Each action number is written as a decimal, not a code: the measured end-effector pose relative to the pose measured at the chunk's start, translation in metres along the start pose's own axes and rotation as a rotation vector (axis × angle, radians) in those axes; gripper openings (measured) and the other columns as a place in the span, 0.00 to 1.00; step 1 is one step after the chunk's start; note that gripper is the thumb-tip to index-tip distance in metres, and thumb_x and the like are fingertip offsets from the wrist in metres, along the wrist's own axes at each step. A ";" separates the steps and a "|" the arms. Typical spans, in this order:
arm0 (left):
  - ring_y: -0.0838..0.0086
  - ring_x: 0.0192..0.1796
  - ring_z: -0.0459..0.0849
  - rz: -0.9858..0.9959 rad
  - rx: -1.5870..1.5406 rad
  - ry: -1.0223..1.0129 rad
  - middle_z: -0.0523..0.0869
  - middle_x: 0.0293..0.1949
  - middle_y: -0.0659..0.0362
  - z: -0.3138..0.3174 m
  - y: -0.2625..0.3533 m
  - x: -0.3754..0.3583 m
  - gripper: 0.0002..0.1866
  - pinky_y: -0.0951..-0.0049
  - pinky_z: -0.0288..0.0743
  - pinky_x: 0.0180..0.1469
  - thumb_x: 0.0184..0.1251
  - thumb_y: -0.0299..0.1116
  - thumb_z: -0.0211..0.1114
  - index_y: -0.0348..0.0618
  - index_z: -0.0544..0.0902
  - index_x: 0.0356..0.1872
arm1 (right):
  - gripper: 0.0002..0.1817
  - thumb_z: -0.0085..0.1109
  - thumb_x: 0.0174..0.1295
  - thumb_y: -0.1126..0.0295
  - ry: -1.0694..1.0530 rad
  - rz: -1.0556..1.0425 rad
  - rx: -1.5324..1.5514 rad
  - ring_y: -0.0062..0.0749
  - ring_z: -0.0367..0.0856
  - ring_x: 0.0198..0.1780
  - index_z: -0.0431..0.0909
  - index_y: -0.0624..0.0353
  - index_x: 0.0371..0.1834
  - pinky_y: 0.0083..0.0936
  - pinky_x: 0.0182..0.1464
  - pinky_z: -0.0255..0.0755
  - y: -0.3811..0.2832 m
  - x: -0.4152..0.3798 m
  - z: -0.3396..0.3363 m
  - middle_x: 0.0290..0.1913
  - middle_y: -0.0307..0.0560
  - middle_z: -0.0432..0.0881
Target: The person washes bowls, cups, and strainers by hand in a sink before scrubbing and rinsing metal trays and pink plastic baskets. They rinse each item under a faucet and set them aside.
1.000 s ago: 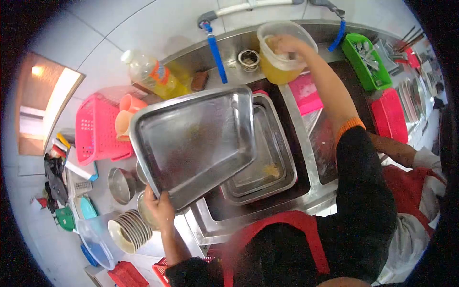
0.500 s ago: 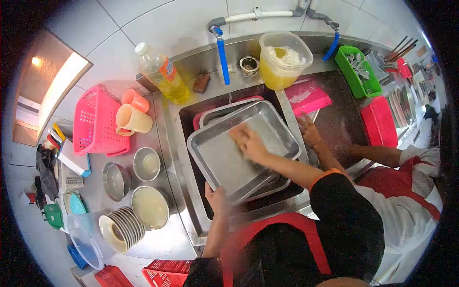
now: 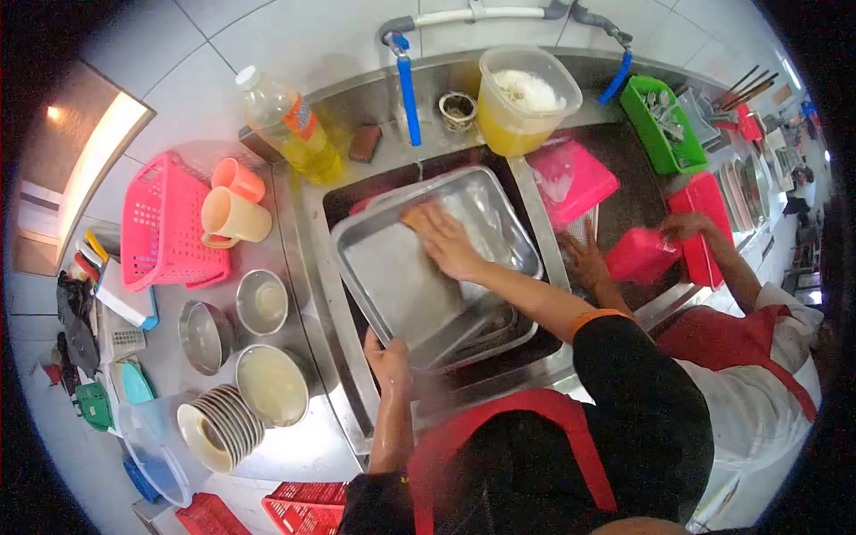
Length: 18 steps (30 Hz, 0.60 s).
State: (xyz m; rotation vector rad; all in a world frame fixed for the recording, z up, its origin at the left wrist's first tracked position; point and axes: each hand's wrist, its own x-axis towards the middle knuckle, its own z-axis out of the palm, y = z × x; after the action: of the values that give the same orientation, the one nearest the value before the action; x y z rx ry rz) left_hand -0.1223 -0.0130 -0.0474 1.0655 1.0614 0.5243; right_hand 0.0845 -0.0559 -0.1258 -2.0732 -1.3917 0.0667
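Over the left sink basin [image 3: 314, 209] lies a rectangular metal tray [image 3: 383, 294], tilted, with other trays partly hidden under it. My left hand [image 3: 388, 359] grips its lower left edge. Inside the tray, my right hand [image 3: 448, 242] presses a brownish-yellow sponge [image 3: 414, 217] against the upper left part of the surface. Behind the sink stand a clear tub of foamy yellow liquid [image 3: 517, 111], a yellow soap bottle [image 3: 299, 134] and a reddish-brown block [image 3: 365, 143].
A co-worker's hands [image 3: 584, 259] are at the right basin [image 3: 637, 169] with pink containers [image 3: 571, 183]. Left counter: pink basket [image 3: 169, 227], mugs [image 3: 236, 218], metal bowls [image 3: 273, 385], stacked plates [image 3: 218, 431]. Blue tap hose [image 3: 408, 102] hangs behind the sink; green cutlery basket [image 3: 664, 125] at right.
My right hand and the sponge have moved toward the tray's upper left. The tray has turned and shifted slightly. At the right, the co-worker's far hand now holds a pink item.
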 end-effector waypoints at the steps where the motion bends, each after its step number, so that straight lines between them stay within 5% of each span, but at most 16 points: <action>1: 0.81 0.29 0.72 0.071 0.031 0.001 0.76 0.29 0.62 0.001 0.002 0.000 0.17 0.83 0.65 0.31 0.40 0.17 0.46 0.36 0.73 0.36 | 0.28 0.40 0.53 0.71 0.050 -0.063 0.101 0.49 0.47 0.64 0.54 0.57 0.61 0.39 0.61 0.47 -0.009 0.007 0.012 0.62 0.56 0.52; 2: 0.80 0.30 0.73 0.148 0.065 -0.003 0.76 0.30 0.62 0.002 0.004 0.001 0.17 0.83 0.65 0.32 0.40 0.17 0.46 0.36 0.73 0.36 | 0.28 0.42 0.52 0.72 -0.171 -0.009 0.138 0.50 0.48 0.64 0.55 0.56 0.61 0.37 0.62 0.46 -0.022 0.008 0.028 0.62 0.56 0.53; 4: 0.79 0.31 0.73 0.147 -0.006 0.027 0.76 0.31 0.61 0.008 0.015 0.003 0.17 0.83 0.66 0.32 0.40 0.16 0.46 0.35 0.73 0.36 | 0.28 0.44 0.52 0.69 -0.253 -0.255 0.384 0.50 0.45 0.65 0.55 0.58 0.60 0.36 0.63 0.43 -0.077 0.009 0.004 0.63 0.57 0.50; 5: 0.78 0.31 0.73 0.198 -0.062 0.024 0.76 0.32 0.60 0.004 0.020 0.006 0.17 0.83 0.66 0.32 0.40 0.16 0.46 0.35 0.73 0.36 | 0.23 0.43 0.53 0.72 -0.139 -0.281 0.546 0.44 0.47 0.65 0.63 0.51 0.55 0.37 0.62 0.46 -0.096 -0.005 0.001 0.64 0.51 0.51; 6: 0.78 0.31 0.73 0.247 -0.118 0.023 0.76 0.32 0.60 0.000 0.025 0.009 0.17 0.83 0.66 0.33 0.40 0.16 0.46 0.34 0.72 0.36 | 0.21 0.41 0.57 0.66 -0.431 -0.267 0.402 0.40 0.44 0.66 0.62 0.49 0.57 0.34 0.62 0.47 -0.094 -0.019 0.015 0.65 0.47 0.48; 9: 0.78 0.30 0.73 0.254 -0.094 0.060 0.76 0.31 0.59 -0.016 0.034 0.004 0.18 0.83 0.66 0.31 0.37 0.16 0.45 0.33 0.73 0.35 | 0.22 0.37 0.60 0.62 -0.484 -0.388 0.462 0.41 0.54 0.62 0.59 0.48 0.58 0.32 0.59 0.54 -0.095 -0.033 -0.023 0.64 0.47 0.53; 11: 0.78 0.29 0.73 0.271 -0.098 0.107 0.75 0.30 0.60 -0.021 0.040 -0.005 0.19 0.83 0.64 0.30 0.35 0.15 0.43 0.33 0.73 0.34 | 0.23 0.38 0.59 0.58 -0.856 -0.029 0.434 0.46 0.58 0.60 0.59 0.49 0.59 0.32 0.60 0.53 -0.083 -0.036 -0.043 0.60 0.54 0.58; 14: 0.78 0.29 0.72 0.345 0.003 0.172 0.75 0.30 0.60 -0.036 0.040 -0.015 0.20 0.83 0.64 0.30 0.33 0.15 0.43 0.33 0.73 0.34 | 0.21 0.39 0.58 0.59 -0.607 0.150 0.308 0.46 0.65 0.55 0.63 0.47 0.56 0.38 0.56 0.58 -0.040 -0.064 -0.014 0.59 0.52 0.61; 15: 0.78 0.30 0.72 0.324 0.015 0.167 0.74 0.29 0.61 -0.036 0.048 -0.021 0.21 0.83 0.64 0.32 0.33 0.15 0.43 0.33 0.73 0.36 | 0.25 0.44 0.55 0.59 -0.730 0.366 0.296 0.47 0.60 0.58 0.61 0.48 0.58 0.41 0.57 0.55 -0.042 -0.055 -0.039 0.61 0.50 0.58; 18: 0.77 0.32 0.71 0.410 0.040 0.183 0.74 0.30 0.60 -0.035 0.058 -0.032 0.22 0.84 0.63 0.36 0.34 0.15 0.43 0.32 0.73 0.37 | 0.28 0.49 0.51 0.61 -0.442 0.260 -0.104 0.49 0.57 0.59 0.59 0.49 0.58 0.43 0.56 0.55 -0.018 -0.066 -0.035 0.62 0.47 0.56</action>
State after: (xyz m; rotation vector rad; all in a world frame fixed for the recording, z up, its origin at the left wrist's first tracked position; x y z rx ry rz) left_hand -0.1601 0.0030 0.0155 1.2979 1.0163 0.9473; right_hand 0.0533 -0.1243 -0.1080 -2.4156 -1.3813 0.6041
